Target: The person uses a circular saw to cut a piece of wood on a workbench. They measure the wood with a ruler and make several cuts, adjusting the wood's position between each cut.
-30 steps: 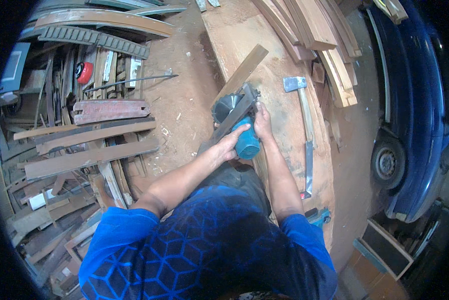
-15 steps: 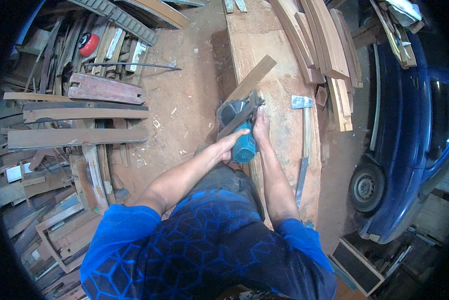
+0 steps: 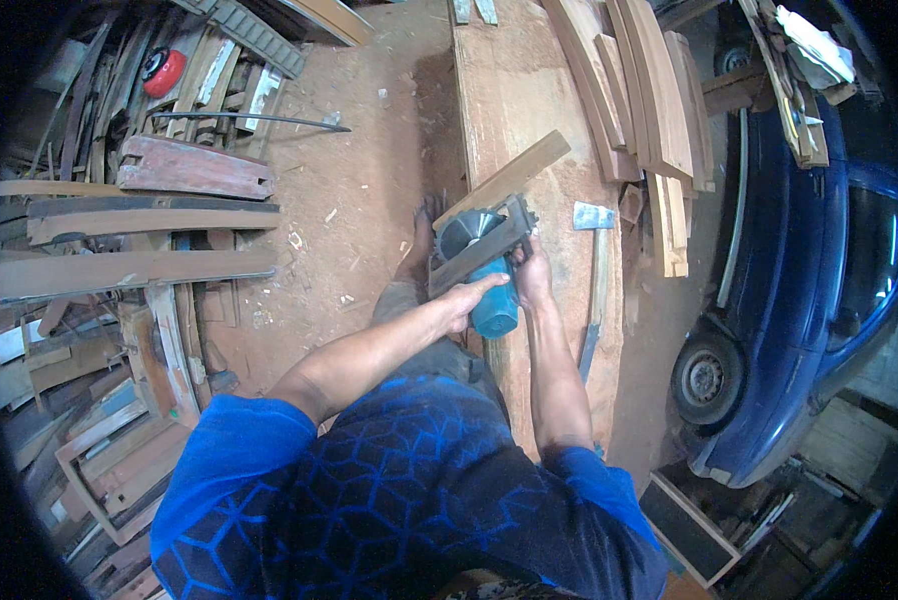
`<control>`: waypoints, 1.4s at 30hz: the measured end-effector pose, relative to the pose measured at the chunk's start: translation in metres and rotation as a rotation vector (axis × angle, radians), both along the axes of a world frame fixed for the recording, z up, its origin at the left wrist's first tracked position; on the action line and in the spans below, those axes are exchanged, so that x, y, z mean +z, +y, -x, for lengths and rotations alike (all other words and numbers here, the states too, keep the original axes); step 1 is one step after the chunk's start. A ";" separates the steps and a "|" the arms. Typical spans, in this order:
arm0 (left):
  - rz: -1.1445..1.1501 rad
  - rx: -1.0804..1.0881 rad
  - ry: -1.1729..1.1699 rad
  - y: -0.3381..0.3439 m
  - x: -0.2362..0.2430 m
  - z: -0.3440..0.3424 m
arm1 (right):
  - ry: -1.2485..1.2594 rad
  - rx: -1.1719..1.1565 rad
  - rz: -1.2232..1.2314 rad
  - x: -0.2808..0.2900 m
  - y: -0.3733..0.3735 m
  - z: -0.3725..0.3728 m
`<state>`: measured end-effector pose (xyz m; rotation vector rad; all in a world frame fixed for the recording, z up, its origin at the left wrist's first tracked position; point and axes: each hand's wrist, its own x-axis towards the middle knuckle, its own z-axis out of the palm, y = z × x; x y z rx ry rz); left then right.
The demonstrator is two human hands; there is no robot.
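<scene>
A teal and dark circular saw (image 3: 495,312) is in both my hands at the left edge of the workbench (image 3: 529,90). Its round metal blade and flat dark base plate face up. My left hand (image 3: 467,304) is closed round the teal motor body from the left. My right hand (image 3: 534,278) is closed on the saw's right side near the base plate, its fingertips partly hidden. Just beyond the saw, a wooden board (image 3: 514,178) lies slanted across the bench edge. A hatchet (image 3: 595,218) with a wooden handle rests on the bench to the right.
Long curved timbers (image 3: 659,100) are stacked along the bench's far right. Scrap wood and planks (image 3: 139,270) crowd the left, beside a red-rimmed wheel (image 3: 165,74). A blue car (image 3: 789,300) stands on the right. Wood chips litter the dirt floor (image 3: 339,210).
The saw has tilted so its blade and base plate show more, with the base plate turned clockwise. Both hands keep hold of it. The whole view has shifted slightly.
</scene>
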<state>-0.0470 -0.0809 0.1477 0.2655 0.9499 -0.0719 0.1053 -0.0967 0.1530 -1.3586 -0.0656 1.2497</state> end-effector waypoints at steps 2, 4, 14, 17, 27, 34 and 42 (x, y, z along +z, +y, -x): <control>-0.023 -0.012 0.050 -0.005 0.002 -0.006 | 0.082 -0.002 -0.035 -0.003 -0.005 -0.007; -0.058 -0.039 0.123 -0.010 0.021 -0.016 | 0.124 0.028 -0.105 -0.023 -0.022 -0.025; -0.339 -0.708 -0.180 -0.088 0.024 -0.055 | -0.331 0.398 0.454 0.036 -0.170 -0.057; -0.375 -0.724 -0.412 -0.089 0.035 -0.051 | -0.418 0.177 0.434 0.000 -0.203 -0.075; -1.623 -0.706 0.092 -0.017 0.070 -0.002 | -0.573 0.143 0.455 -0.043 -0.247 -0.076; -2.008 -0.958 -0.039 -0.036 0.071 -0.043 | -0.868 0.468 0.540 -0.016 -0.237 -0.083; -2.174 -1.262 -0.010 -0.043 0.064 -0.063 | -1.015 0.319 0.567 -0.067 -0.249 -0.071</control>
